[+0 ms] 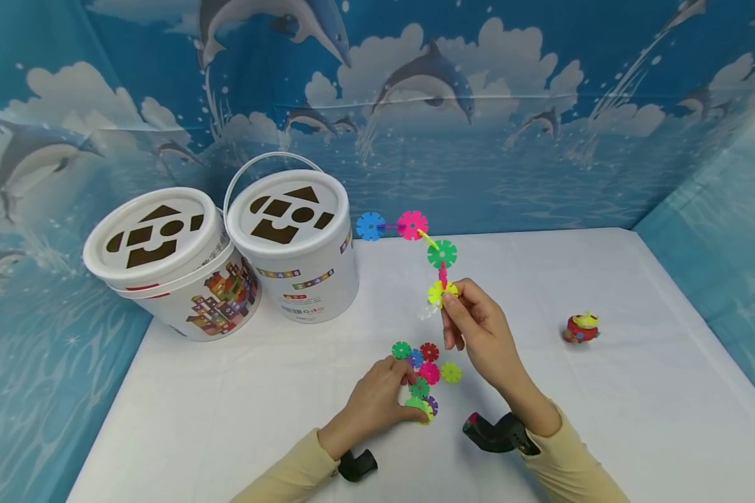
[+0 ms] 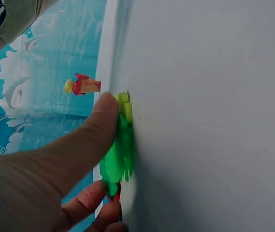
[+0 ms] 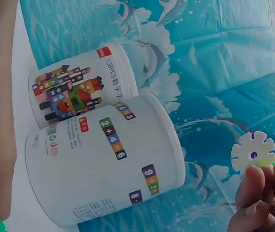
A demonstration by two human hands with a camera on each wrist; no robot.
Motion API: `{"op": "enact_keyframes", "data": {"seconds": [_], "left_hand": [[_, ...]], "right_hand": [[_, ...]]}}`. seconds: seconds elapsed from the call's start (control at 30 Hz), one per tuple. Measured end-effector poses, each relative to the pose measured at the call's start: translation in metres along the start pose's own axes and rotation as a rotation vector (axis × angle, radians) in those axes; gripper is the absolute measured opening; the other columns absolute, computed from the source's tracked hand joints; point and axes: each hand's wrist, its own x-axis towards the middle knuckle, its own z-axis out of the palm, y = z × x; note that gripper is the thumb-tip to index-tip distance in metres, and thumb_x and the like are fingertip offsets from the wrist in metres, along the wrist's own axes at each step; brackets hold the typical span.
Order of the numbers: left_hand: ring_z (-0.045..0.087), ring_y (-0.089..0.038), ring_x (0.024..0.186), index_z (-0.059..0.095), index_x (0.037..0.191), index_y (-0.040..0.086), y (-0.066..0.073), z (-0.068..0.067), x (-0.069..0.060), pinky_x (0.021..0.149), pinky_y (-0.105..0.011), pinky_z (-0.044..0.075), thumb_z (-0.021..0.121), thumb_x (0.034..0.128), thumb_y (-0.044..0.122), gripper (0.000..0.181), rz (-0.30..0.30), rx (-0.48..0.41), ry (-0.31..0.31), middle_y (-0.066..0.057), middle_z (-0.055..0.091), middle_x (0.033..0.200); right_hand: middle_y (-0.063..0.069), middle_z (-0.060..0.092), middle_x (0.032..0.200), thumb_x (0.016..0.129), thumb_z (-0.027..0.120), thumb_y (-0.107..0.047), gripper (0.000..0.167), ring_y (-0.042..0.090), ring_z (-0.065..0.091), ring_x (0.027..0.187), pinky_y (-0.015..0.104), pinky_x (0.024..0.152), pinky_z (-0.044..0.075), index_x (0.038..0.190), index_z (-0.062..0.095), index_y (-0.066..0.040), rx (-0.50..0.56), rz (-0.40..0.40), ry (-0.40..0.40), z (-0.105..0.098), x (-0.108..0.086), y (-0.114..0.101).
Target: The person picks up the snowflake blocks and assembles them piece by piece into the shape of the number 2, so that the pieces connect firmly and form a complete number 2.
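Note:
My right hand pinches the yellow end of a chain of snowflake discs, raised over the table. The chain runs up and left through green and pink discs to a blue one, joined by discs seen edge-on. A whitish clear disc sits at the held end, near the right fingertips. My left hand rests on the table beside a loose cluster of snowflake discs in several colours. Its thumb touches the near discs and its fingers lie along the cluster's left side. Green and yellow discs show beside that thumb.
Two white lidded buckets with shape cutouts stand at the back left. A small red and yellow toy figure stands on the white table to the right. A dolphin-print cloth hangs behind.

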Motion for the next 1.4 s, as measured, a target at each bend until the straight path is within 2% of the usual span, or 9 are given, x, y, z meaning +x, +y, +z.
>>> {"op": "enact_keyframes", "data": {"seconds": [0.2, 0.37, 0.5, 0.63, 0.73, 0.87, 1.0, 1.17, 1.4], "left_hand": [[0.043, -0.003, 0.062, 0.058, 0.077, 0.019, -0.002, -0.001, -0.001, 0.055, -0.017, 0.037, 0.088, 0.0631, 0.038, 0.038, 0.011, -0.082, -0.016, 0.012, 0.048, 0.064], [0.043, -0.002, 0.054, 0.059, 0.072, 0.017, -0.007, -0.008, -0.004, 0.05, -0.018, 0.037, 0.088, 0.0647, 0.028, 0.032, -0.041, -0.188, -0.027, 0.012, 0.047, 0.059], [0.049, -0.002, 0.051, 0.064, 0.073, 0.014, -0.009, -0.017, -0.006, 0.05, -0.018, 0.042, 0.085, 0.0697, 0.019, 0.022, -0.042, -0.281, -0.007, 0.012, 0.052, 0.059], [0.06, -0.008, 0.054, 0.07, 0.082, 0.007, 0.0, -0.039, -0.007, 0.053, -0.021, 0.05, 0.08, 0.0769, 0.012, 0.012, -0.036, -0.427, 0.052, 0.009, 0.061, 0.066], [0.066, -0.016, 0.062, 0.071, 0.09, 0.005, 0.011, -0.059, -0.008, 0.059, -0.024, 0.054, 0.077, 0.0803, 0.012, 0.013, -0.031, -0.557, 0.098, 0.005, 0.066, 0.073], [0.069, -0.021, 0.071, 0.071, 0.098, 0.003, 0.025, -0.084, -0.01, 0.067, -0.03, 0.056, 0.073, 0.0837, 0.01, 0.016, -0.004, -0.732, 0.146, -0.001, 0.07, 0.08], [0.07, -0.024, 0.073, 0.071, 0.1, 0.0, 0.033, -0.099, -0.011, 0.069, -0.034, 0.057, 0.072, 0.0838, 0.005, 0.017, 0.013, -0.855, 0.175, -0.006, 0.071, 0.083], [0.069, -0.028, 0.073, 0.069, 0.096, -0.004, 0.039, -0.104, -0.011, 0.067, -0.037, 0.057, 0.071, 0.083, 0.001, 0.014, 0.056, -0.937, 0.18, -0.011, 0.071, 0.082], [0.07, -0.025, 0.071, 0.067, 0.093, -0.005, 0.043, -0.101, -0.011, 0.066, -0.038, 0.057, 0.071, 0.0836, 0.001, 0.012, 0.103, -0.957, 0.201, -0.013, 0.069, 0.082]], "right_hand": [[0.009, 0.047, 0.065, 0.101, 0.042, -0.004, 0.014, 0.02, 0.046, 0.044, 0.028, 0.038, 0.039, 0.09, 0.047, 0.004, 0.101, 0.008, -0.008, -0.004, -0.001, -0.006], [0.009, 0.047, 0.066, 0.101, 0.04, -0.003, 0.015, 0.019, 0.046, 0.045, 0.027, 0.038, 0.04, 0.09, 0.045, 0.006, 0.157, -0.005, -0.026, -0.007, -0.002, -0.01], [0.009, 0.047, 0.066, 0.101, 0.039, -0.002, 0.015, 0.018, 0.046, 0.045, 0.027, 0.038, 0.039, 0.09, 0.045, 0.006, 0.16, -0.022, -0.042, -0.007, -0.002, -0.011], [0.008, 0.047, 0.066, 0.101, 0.039, -0.001, 0.015, 0.018, 0.046, 0.045, 0.027, 0.038, 0.039, 0.089, 0.046, 0.005, 0.148, -0.03, -0.056, -0.006, -0.002, -0.009], [0.008, 0.047, 0.065, 0.101, 0.039, 0.0, 0.014, 0.018, 0.046, 0.045, 0.028, 0.038, 0.038, 0.09, 0.047, 0.004, 0.131, -0.039, -0.065, -0.006, -0.002, -0.009], [0.008, 0.047, 0.065, 0.1, 0.04, 0.001, 0.013, 0.018, 0.046, 0.045, 0.027, 0.038, 0.039, 0.089, 0.048, 0.004, 0.107, -0.042, -0.069, -0.006, -0.001, -0.009], [0.008, 0.048, 0.064, 0.1, 0.041, 0.001, 0.013, 0.018, 0.047, 0.046, 0.026, 0.04, 0.041, 0.089, 0.049, 0.002, 0.078, -0.03, -0.068, -0.005, -0.001, -0.01], [0.008, 0.047, 0.064, 0.099, 0.041, 0.002, 0.014, 0.018, 0.047, 0.046, 0.027, 0.04, 0.041, 0.088, 0.049, 0.001, 0.07, -0.04, -0.085, -0.003, -0.002, -0.009], [0.006, 0.048, 0.064, 0.099, 0.042, 0.003, 0.012, 0.019, 0.046, 0.046, 0.027, 0.039, 0.041, 0.09, 0.05, 0.0, 0.038, -0.048, -0.091, -0.001, -0.004, -0.007]]}}
